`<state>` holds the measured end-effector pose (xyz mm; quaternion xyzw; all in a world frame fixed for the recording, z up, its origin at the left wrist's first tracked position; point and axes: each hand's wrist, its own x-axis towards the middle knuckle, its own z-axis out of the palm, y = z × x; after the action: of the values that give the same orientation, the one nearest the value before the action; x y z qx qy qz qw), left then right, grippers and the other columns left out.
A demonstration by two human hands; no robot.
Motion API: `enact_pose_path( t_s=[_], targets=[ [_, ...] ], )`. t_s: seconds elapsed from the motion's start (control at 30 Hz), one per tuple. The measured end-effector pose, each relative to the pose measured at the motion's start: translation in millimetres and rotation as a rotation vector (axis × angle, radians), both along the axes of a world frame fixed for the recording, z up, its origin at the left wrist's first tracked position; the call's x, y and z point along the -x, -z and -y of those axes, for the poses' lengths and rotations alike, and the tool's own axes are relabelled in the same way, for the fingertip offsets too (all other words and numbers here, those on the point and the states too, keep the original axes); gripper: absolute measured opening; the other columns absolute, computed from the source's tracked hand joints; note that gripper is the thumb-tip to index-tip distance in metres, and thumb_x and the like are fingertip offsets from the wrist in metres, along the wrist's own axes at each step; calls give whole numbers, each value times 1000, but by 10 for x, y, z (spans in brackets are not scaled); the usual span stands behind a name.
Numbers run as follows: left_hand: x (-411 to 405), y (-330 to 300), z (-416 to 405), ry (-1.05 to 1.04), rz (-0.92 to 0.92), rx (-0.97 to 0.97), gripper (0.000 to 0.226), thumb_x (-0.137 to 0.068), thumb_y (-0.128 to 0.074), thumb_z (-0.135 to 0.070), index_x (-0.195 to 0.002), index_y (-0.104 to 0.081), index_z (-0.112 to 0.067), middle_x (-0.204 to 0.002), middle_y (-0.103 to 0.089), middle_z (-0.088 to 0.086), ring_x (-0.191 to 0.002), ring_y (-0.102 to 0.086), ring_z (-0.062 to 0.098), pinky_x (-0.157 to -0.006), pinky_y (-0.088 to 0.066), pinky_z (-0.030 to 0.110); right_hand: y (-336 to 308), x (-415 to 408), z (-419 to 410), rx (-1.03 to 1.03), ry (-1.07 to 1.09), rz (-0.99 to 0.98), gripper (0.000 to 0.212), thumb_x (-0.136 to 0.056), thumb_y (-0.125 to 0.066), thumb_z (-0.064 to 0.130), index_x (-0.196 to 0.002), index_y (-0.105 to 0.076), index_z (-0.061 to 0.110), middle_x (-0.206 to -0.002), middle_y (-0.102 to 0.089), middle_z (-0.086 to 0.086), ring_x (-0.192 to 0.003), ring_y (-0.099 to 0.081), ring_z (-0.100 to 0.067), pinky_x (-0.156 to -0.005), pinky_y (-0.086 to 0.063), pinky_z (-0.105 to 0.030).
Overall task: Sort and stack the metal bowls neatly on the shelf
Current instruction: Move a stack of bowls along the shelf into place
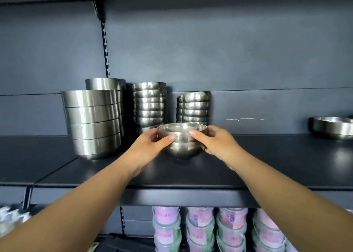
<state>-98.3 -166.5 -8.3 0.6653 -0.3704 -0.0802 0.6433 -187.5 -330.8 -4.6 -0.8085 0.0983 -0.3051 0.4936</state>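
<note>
Both hands, left hand (152,143) and right hand (216,142), gripped the small bowl pair (182,141) squarely between them, matching stack (193,106) directly behind on the shelf (267,165).

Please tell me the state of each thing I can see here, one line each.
Small bowls: nested, on the shelf, held.
Left hand: gripping them.
Right hand: gripping them.
Large bowls: stacked upright.
Two rear stacks: upright.
Shallow dish: alone.
</note>
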Motion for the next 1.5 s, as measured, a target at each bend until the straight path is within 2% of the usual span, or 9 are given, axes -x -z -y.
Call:
enact_pose_path(
  t_s=[0.23,0.4,0.47,0.57,0.87,1.0,1.13,1.33,1.5],
  targets=[
    [-130,-126,22,-10,105,47,25,-81,-67,-13,-101,-60,0,-95,-62,9,-91,-56,18,-91,-44,29,-165,-82,-29,29,49,25,41,-61,-66,58,-83,-65,24,-75,-62,8,-77,-57,-13,-90,-50,-38],
    [-211,-582,253,19,235,95,26,-77,-72,-16,-100,-60,-11,-92,-66,-5,-74,-62,-7,-63,-45,4,-653,-111,146,119,133,161,28,-71,-65,52,-75,-62,25,-72,-61,11,-66,-53,-6,-71,-47,-26],
    [-256,-778,365,6,286,132,29,-75,-73,-19,-101,-61,-13,-94,-67,-7,-75,-61,-11,-65,-44,4,-859,-126,229,145,134,225,29,-73,-65,51,-80,-64,24,-71,-60,12,-60,-51,-1,-61,-41,-19],
    [-372,-1006,566,-23,327,184,38,-75,-74,-21,-110,-62,-11,-106,-68,-3,-91,-64,2,-83,-48,14,-1087,-215,370,139,146,296,26,-75,-65,48,-82,-65,24,-69,-60,14,-53,-51,4,-56,-38,-14],
    [-954,-1279,1293,-68,325,240,31,-75,-73,-18,-104,-64,-9,-93,-70,-6,-75,-65,-7,-63,-45,4,-1346,-889,1023,43,138,349,33,-75,-66,45,-93,-67,18,-95,-70,2,-92,-64,-13,-84,-49,-28],
    [-1129,-1282,1424,-131,310,197,33,-75,-73,-23,-105,-66,-11,-98,-71,-2,-85,-65,3,-65,-46,4,-1327,-1129,1166,25,18,301,22,-72,-70,41,-82,-62,23,-88,-68,11,-88,-63,-7,-77,-47,-19],
    [-1210,-1277,1513,-124,217,129,35,-76,-73,-29,-104,-67,-9,-101,-72,3,-95,-67,14,-82,-50,20,-1325,-1276,1287,34,46,268,37,-64,-73,45,-89,-64,19,-93,-69,6,-93,-63,-11,-86,-49,-27],
    [-1240,-1221,1489,-167,224,69,41,-73,-73,-36,-105,-67,-11,-101,-71,0,-91,-65,12,-76,-47,20,-1343,-1253,1337,93,16,152,32,-58,-72,53,-73,-62,26,-75,-66,18,-72,-60,2,-59,-42,-20],
    [-1240,-1131,1478,-138,243,2,48,-73,-73,-34,-114,-62,-11,-110,-69,1,-100,-64,14,-90,-49,28,-1241,-1253,1331,83,19,130,73,-43,-72,59,-100,-59,16,-102,-68,2,-96,-64,-15,-90,-50,-35]
  ],
)
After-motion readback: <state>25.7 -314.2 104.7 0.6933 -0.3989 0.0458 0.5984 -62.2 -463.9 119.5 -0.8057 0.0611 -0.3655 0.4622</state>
